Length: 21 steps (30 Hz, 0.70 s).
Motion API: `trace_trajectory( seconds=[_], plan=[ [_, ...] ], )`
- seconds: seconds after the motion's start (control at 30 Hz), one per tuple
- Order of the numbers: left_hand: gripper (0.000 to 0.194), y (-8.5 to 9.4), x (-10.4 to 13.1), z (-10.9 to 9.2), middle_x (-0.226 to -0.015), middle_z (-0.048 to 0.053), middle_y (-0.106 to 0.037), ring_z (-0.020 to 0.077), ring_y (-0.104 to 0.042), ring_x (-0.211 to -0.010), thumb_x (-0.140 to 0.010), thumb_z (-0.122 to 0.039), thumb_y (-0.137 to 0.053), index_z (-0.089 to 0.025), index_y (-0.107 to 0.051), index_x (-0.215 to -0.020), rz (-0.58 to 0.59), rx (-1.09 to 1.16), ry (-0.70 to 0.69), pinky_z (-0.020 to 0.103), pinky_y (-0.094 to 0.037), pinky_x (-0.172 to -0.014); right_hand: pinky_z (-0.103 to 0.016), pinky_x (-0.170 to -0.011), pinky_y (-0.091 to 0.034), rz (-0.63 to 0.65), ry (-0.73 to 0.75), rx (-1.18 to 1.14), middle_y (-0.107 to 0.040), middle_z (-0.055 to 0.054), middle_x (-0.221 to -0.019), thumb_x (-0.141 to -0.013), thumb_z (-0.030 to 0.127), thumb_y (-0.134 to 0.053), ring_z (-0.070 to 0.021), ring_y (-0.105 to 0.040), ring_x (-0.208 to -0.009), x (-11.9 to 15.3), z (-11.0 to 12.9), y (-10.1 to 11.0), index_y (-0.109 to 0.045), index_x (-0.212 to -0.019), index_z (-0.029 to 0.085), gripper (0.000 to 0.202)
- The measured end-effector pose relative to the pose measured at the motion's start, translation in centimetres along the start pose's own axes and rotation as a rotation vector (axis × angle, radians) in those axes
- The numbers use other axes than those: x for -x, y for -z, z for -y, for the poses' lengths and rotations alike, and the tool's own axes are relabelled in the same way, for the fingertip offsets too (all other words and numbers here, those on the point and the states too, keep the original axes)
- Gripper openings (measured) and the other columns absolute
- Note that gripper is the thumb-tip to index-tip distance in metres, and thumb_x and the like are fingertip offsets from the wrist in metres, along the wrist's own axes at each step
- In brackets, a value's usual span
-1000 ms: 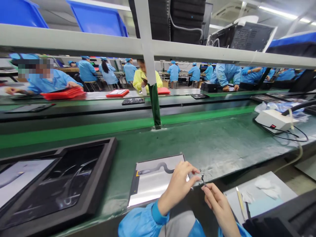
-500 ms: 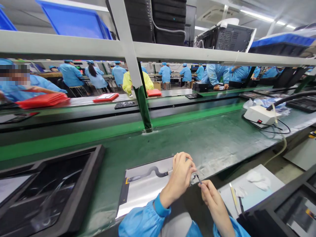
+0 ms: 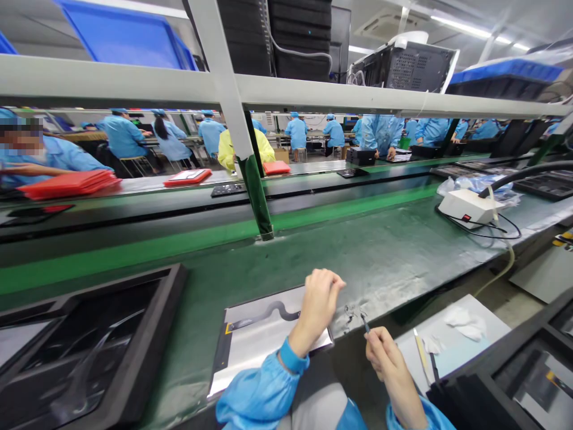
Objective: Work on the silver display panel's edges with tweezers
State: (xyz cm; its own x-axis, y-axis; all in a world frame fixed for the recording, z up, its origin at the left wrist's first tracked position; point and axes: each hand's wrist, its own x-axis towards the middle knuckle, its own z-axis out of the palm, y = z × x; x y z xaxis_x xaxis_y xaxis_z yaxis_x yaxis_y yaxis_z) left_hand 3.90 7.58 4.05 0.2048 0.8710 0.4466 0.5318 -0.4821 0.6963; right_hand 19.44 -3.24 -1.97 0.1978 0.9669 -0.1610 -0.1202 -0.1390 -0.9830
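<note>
A flat display panel lies on the green bench, silvery side up, with a dark flex cable curving across it. My left hand is over the panel's right end, its thumb and fingers pinched together; anything between them is too small to make out. Lower right, past the bench edge, my right hand grips a thin dark tool, its tip pointing up and left toward the bench edge. Small dark scraps lie around that tip. The two hands are apart.
A black foam tray stands on the left, another at lower right. A white board beside me carries wipes and a yellowish blade-like tool. Further right sits a white box with a hose. A post rises behind the bench.
My left hand has lifted up and left, off the tool's tip, uncovering the scraps and the panel's right corner. My right hand still grips the tool in nearly the same place.
</note>
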Motion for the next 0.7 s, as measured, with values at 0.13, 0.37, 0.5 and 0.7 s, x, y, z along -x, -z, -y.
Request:
trace_trajectory(
  seconds=[0.13,0.37,0.5,0.7],
  plan=[
    [0.026,-2.1,1.6,-0.7,-0.072,0.001,-0.068,0.0185,-0.063,-0.073,-0.094,-0.024,-0.046,-0.022,-0.061,-0.073,0.153,0.122,0.073,0.028,-0.047,-0.070,-0.025,-0.049,-0.028,-0.030,0.140,0.052,-0.039,0.008,-0.052,-0.077,0.072,-0.061,-0.0112,-0.035,-0.051,-1.2,-0.6,-0.8,-0.055,-0.075,0.022,0.050],
    [0.021,-2.8,2.0,0.2,-0.078,0.004,-0.071,0.0176,-0.066,-0.074,-0.089,-0.030,-0.057,-0.016,-0.069,-0.080,0.239,0.269,0.204,0.026,-0.049,-0.068,-0.026,-0.051,-0.030,-0.062,0.185,0.059,-0.049,0.008,-0.052,-0.080,0.065,-0.064,-0.0126,-0.042,-0.050,-2.2,-1.1,-1.2,-0.055,-0.082,0.022,0.044],
    [0.013,-2.9,2.0,0.4,-0.076,0.003,-0.069,0.0179,-0.062,-0.072,-0.082,-0.025,-0.062,-0.016,-0.068,-0.076,0.237,0.285,0.230,0.027,-0.047,-0.067,-0.027,-0.053,-0.033,-0.079,0.187,0.038,-0.050,0.007,-0.053,-0.077,0.065,-0.067,-0.0136,-0.045,-0.052,-2.5,-1.0,-1.4,-0.056,-0.083,0.022,0.045],
    [0.021,-3.1,2.3,-0.1,-0.074,0.001,-0.060,0.0193,-0.054,-0.077,-0.088,-0.024,-0.051,-0.020,-0.056,-0.069,0.160,0.260,0.181,0.031,-0.041,-0.072,-0.025,-0.051,-0.032,-0.090,0.160,-0.022,-0.044,0.009,-0.051,-0.074,0.070,-0.067,-0.0122,-0.040,-0.051,-2.9,-1.0,-1.8,-0.054,-0.080,0.022,0.050]
  ],
)
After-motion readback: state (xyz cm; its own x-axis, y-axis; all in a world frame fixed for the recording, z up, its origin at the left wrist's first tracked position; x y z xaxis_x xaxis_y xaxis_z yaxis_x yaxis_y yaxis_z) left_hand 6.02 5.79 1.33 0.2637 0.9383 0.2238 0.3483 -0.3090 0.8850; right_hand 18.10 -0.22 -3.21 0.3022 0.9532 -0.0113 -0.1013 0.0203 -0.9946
